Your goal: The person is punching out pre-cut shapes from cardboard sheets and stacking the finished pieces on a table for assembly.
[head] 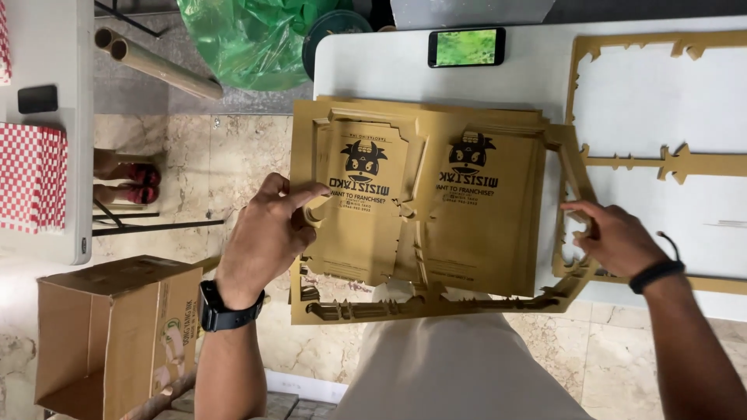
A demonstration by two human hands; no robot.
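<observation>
Card stack: we see a stack of mustard-brown die-cut card sheets (424, 210) lying on the near left part of a white table (498, 85), its near edge overhanging towards us; each sheet carries two printed box blanks with a dark cartoon emblem
Left hand: our left hand (268, 233) rests at the left edge of the stack, fingers curled around the border, index finger stretched flat onto the left printed blank (362, 210); a black watch (222, 309) sits on the wrist
Right hand: our right hand (615, 237) grips the right border strip of the top sheet's frame (574, 225), fingers closed on it; a black band (656, 274) on the wrist
Waste frame: an emptied card frame (661, 162) lies flat on the table just right of the stack
Phone: a smartphone (466, 47) with a lit green screen lies beyond the stack
Floor, left: an open cardboard box (117, 334), cardboard tubes (156, 66), a green plastic bag (249, 35)
Far left: red-checked paper (31, 179) on a second table
</observation>
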